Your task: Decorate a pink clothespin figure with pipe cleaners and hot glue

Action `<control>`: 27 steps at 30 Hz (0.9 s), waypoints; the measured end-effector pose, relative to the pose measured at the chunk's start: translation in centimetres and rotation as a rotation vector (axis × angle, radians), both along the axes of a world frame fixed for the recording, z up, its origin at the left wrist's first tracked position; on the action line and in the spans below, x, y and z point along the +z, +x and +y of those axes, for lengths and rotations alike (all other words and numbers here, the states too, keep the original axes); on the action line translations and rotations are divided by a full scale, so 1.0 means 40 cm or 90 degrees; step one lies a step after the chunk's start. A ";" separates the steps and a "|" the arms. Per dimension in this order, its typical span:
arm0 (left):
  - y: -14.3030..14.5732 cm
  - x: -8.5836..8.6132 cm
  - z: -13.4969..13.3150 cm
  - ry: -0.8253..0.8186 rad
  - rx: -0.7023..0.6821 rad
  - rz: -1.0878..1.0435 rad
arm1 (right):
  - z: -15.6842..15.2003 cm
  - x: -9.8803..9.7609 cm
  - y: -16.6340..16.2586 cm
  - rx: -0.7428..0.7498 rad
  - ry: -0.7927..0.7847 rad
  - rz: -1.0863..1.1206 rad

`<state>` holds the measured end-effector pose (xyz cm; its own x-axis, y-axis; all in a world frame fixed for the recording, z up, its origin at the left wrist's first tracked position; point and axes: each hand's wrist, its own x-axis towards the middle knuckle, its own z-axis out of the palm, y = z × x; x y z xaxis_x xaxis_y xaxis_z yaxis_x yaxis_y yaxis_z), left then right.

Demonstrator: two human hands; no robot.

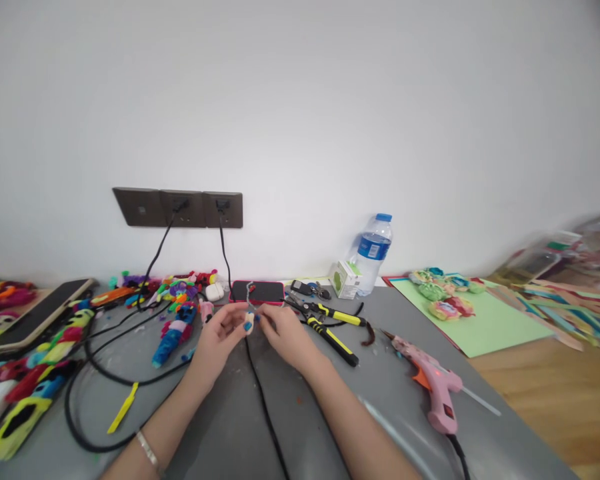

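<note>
My left hand [220, 337] and my right hand [283, 333] meet at the middle of a grey table [230, 427]. Both pinch a thin grey pipe cleaner [250, 293] that stands up between the fingertips, with a small blue piece [249, 325] at its lower end. My fingers are closed around it. A metal bracelet [147, 450] sits on my left wrist. A black cable [265, 407] runs under my hands toward me.
Yellow-handled pliers [333, 327] lie right of my hands, a pink glue gun [433, 383] further right. A red-cased phone [259, 291], water bottle [375, 250], small box [346, 279], green paper sheet [485, 320] and wall sockets [180, 208] sit behind. Colourful pipe-cleaner figures [35, 373] crowd the left.
</note>
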<state>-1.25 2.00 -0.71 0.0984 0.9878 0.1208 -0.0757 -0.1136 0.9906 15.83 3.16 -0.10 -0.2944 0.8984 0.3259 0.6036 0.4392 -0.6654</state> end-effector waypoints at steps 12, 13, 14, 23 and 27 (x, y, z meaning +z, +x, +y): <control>0.005 -0.017 0.003 -0.032 -0.089 0.027 | 0.069 -0.048 0.126 -0.408 0.006 -0.073; 0.006 -0.022 0.005 -0.026 -0.097 0.036 | 0.068 -0.054 0.120 -0.397 -0.004 -0.091; 0.008 -0.026 0.007 -0.017 -0.101 0.044 | 0.067 -0.059 0.114 -0.387 -0.014 -0.107; 0.008 -0.028 0.004 0.126 -0.167 0.205 | 0.087 -0.078 0.128 -0.389 0.051 -0.071; 0.013 -0.005 -0.015 0.216 -0.198 0.342 | 0.116 -0.077 0.160 -0.354 0.036 -0.080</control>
